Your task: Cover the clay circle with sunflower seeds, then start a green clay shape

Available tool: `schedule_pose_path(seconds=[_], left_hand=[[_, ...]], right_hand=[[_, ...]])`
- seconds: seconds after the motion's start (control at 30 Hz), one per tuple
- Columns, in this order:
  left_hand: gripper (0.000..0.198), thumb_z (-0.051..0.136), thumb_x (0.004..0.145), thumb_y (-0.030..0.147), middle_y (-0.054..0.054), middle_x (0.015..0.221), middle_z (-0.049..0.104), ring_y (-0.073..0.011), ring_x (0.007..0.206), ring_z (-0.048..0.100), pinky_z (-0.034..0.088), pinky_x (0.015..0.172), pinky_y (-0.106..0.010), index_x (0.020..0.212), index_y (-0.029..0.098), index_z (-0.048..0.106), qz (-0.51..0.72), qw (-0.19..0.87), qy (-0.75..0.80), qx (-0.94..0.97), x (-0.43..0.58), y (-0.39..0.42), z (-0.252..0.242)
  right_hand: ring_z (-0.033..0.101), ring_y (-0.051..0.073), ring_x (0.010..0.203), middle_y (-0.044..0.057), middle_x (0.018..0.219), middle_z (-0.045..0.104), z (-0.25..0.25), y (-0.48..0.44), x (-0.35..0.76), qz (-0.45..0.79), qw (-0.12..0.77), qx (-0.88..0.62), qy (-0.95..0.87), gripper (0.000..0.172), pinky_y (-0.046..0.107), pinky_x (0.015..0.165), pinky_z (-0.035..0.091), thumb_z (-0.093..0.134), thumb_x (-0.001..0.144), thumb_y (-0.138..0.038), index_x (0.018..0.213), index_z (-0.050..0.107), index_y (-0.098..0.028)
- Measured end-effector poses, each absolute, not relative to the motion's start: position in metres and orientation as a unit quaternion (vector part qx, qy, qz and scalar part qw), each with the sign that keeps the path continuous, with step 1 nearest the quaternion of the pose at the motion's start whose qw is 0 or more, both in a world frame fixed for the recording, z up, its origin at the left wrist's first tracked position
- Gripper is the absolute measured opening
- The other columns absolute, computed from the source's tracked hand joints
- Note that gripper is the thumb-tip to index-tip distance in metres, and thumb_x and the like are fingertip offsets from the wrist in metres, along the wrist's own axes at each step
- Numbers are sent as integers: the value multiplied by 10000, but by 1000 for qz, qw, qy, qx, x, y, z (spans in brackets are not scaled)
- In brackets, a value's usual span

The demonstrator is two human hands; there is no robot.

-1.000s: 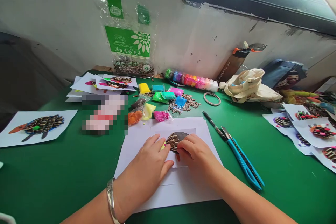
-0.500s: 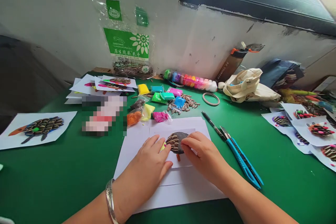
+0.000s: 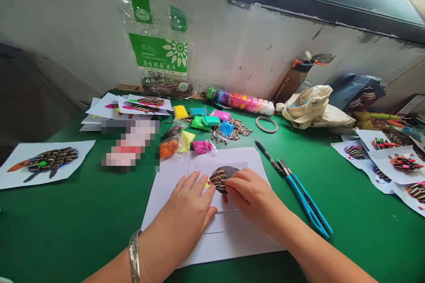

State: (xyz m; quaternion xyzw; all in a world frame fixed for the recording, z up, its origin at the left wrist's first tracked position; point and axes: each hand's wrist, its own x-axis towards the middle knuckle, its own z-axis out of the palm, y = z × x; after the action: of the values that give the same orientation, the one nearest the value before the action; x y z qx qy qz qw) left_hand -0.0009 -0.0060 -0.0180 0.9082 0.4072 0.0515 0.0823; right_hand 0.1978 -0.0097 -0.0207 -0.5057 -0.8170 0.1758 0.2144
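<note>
My left hand [image 3: 191,205] lies flat with spread fingers on white paper [image 3: 229,241], beside a small picture. The picture has a dark grey clay body [image 3: 229,171], its left part covered by overlapping striped sunflower seeds [image 3: 218,178]. A yellow clay piece [image 3: 207,182] with pink spots shows by my left fingertips, and a brown clay leg [image 3: 225,198] sticks out below. My right hand [image 3: 254,190] is closed in a pinch over the body's right side, fingertips touching it near the seeds. What is between those fingertips is hidden.
Behind the paper lie bagged coloured clays [image 3: 202,147] and a pile of loose seeds [image 3: 237,129]. A blue craft knife [image 3: 308,205] and a pen [image 3: 267,155] lie to the right. Finished seed pictures [image 3: 49,161] rest on both sides. A seed bag [image 3: 159,57] leans on the wall.
My right hand has shifted slightly left over the dark clay body, closer to the seeds. My left hand stays spread on the paper.
</note>
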Motion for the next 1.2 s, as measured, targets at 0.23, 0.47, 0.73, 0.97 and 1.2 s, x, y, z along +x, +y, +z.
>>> schedule_pose_path(seconds=[0.23,0.47,0.73,0.97,1.2], left_hand=[[380,566,867,226,-140,1260,585,-372,1221,476,419,969,-599,1246,190,570,27,72,397,914,0,-5,-20],[348,577,861,218,-153,1244,595,-371,1195,499,432,953,-592,1206,183,599,30,56,387,920,0,-3,-20],[370,563,864,222,-147,1279,575,-376,1211,481,431,950,-595,1232,197,574,32,43,389,920,-2,-5,-27],[318,553,872,216,-146,1271,573,-371,1214,474,411,961,-596,1186,199,601,27,54,388,920,-2,-4,-25],[296,542,870,213,-155,1254,575,-362,1189,480,411,945,-614,1158,193,605,11,72,383,921,0,-1,-20]], right_hand=[[521,163,728,36,720,590,-19,-8,198,163,217,-507,-818,273,288,693,384,479,898,-142,698,656,-200],[524,159,731,36,717,598,-19,-8,200,160,221,-504,-820,281,289,702,380,472,901,-139,688,647,-195],[510,163,729,40,718,594,-18,-6,200,158,216,-505,-821,289,294,695,377,458,904,-141,694,650,-192],[509,166,744,44,729,592,-16,-6,201,162,216,-509,-818,291,294,702,378,461,902,-137,701,663,-195],[509,160,734,35,727,590,-18,-7,201,164,206,-505,-822,282,299,715,383,473,898,-130,706,666,-202]])
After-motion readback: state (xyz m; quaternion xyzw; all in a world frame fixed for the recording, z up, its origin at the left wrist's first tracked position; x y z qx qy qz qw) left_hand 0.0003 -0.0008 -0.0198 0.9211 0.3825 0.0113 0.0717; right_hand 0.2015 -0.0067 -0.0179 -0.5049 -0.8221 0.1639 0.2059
